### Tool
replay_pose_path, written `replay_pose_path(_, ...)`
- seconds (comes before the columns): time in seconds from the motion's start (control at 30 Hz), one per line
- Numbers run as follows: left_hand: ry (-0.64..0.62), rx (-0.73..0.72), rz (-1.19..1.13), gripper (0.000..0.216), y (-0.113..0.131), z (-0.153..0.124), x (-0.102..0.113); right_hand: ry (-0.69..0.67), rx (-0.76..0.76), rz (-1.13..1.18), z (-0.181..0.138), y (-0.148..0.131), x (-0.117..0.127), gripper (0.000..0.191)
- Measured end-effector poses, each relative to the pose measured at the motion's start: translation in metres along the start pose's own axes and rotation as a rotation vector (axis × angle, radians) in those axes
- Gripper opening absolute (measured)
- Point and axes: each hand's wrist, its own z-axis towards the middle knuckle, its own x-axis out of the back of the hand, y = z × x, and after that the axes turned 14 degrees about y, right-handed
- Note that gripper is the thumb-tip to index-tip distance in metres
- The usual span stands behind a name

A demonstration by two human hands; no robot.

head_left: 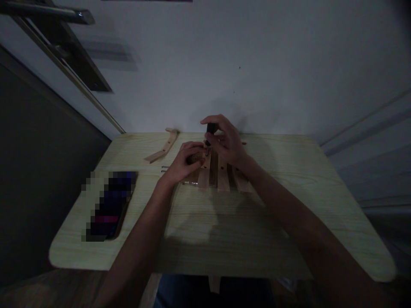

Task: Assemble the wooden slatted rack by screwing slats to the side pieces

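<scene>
A row of wood slats (223, 175) lies on the pale surface (289, 205). The right hand (226, 145) is over the far end of the slats. It grips a screwdriver (211, 128) with a dark handle, standing up, its tip down on a slat. The left hand (183, 162) is curled tight on the left side of the slats. A bent wood piece (163, 147) lies left of the slats, apart from them. Two thin dark pins (165, 169) lie just left of the left hand.
</scene>
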Motion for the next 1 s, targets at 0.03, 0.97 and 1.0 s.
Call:
replay_pose_path(0.03, 0.004, -0.003, 0.0, 0.023, 0.0, 0.0, -0.0001, 0.003, 0.006, -0.013, 0.0002, -0.0006, 0.0002, 0.024)
replay_pose_path(0.97, 0.022, -0.007, -0.01, 0.022, 0.0013, -0.0002, -0.0004, -0.038, 0.063, 0.084, 0.0022, -0.0002, 0.0009, 0.029)
replay_pose_path(1.0, 0.023, -0.006, -0.006, 0.022, 0.0014, -0.0001, -0.0004, -0.055, 0.045, 0.094, 0.0022, -0.0015, 0.0021, 0.028)
